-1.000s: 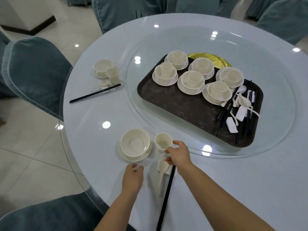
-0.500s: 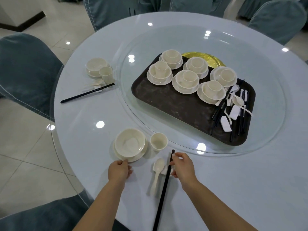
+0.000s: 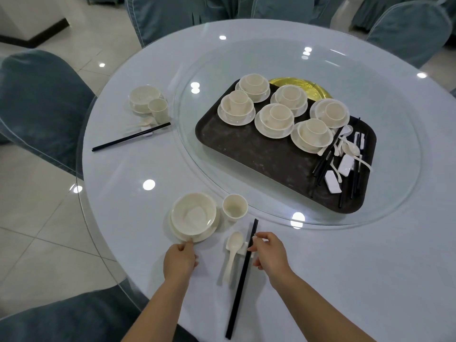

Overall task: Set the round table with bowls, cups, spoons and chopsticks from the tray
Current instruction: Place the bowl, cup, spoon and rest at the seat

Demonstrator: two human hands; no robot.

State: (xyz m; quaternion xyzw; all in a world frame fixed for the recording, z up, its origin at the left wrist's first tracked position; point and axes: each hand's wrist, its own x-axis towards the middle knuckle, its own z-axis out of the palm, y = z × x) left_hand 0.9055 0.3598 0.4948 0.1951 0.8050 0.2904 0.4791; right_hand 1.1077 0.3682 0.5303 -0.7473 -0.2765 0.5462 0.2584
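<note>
At the near edge of the tabletop my left hand pinches the saucer under the bowl, and my right hand pinches the chopsticks on their rest, beside the spoon. The cup stands just behind. Farther, toward the middle, the tray carries six stacked sets

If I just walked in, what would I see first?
First, the dark tray in the middle of the round table, with six cups sitting in bowls. Then the two hands at the near edge: the left hand touches the plate under a bowl, and the right hand pinches black chopsticks beside a spoon.
</note>
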